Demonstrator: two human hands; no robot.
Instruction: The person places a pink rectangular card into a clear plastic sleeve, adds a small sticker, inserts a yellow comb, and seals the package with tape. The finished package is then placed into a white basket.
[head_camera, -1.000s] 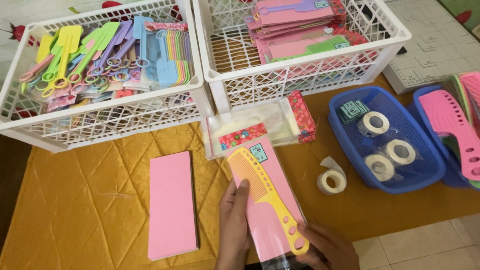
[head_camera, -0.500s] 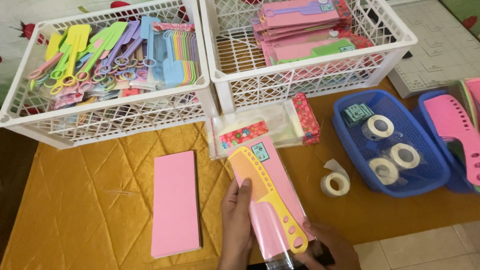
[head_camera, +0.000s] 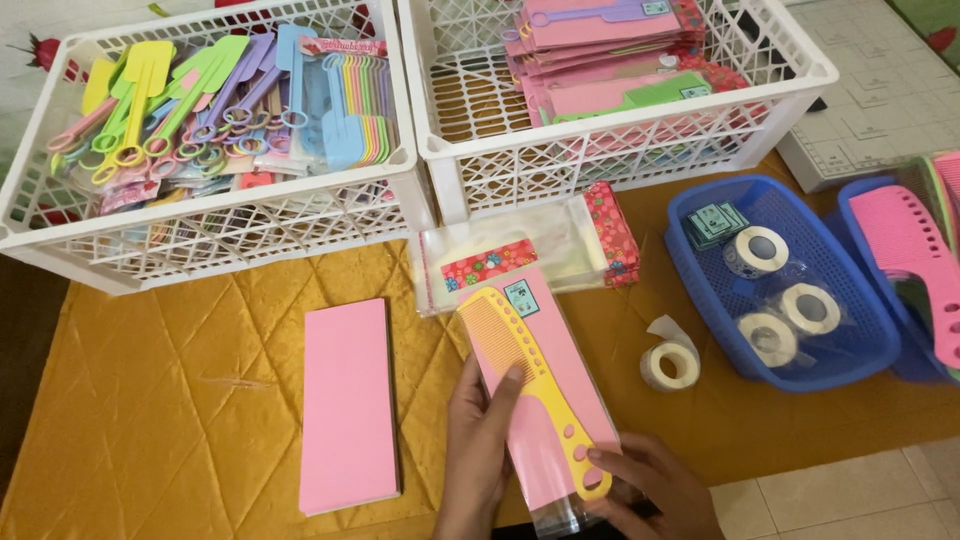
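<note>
My left hand (head_camera: 478, 440) and my right hand (head_camera: 650, 490) hold a clear plastic sleeve (head_camera: 545, 400) with a pink card and a yellow comb (head_camera: 535, 370) inside. The left thumb presses on the comb's middle. A right fingertip rests on the comb's handle end with its holes. The packet's top end lies over a pile of clear bags with floral header cards (head_camera: 500, 262).
A stack of pink cards (head_camera: 348, 405) lies to the left on the yellow quilted cloth (head_camera: 150, 420). Two white crates stand behind: one (head_camera: 200, 225) with coloured combs, one (head_camera: 640, 150) with packed combs. A tape roll (head_camera: 672, 365) and a blue basket (head_camera: 850, 355) of tape rolls sit to the right.
The view has shifted slightly. My hands keep the packet in nearly the same place, and the right fingers have come up onto the comb's handle end.
</note>
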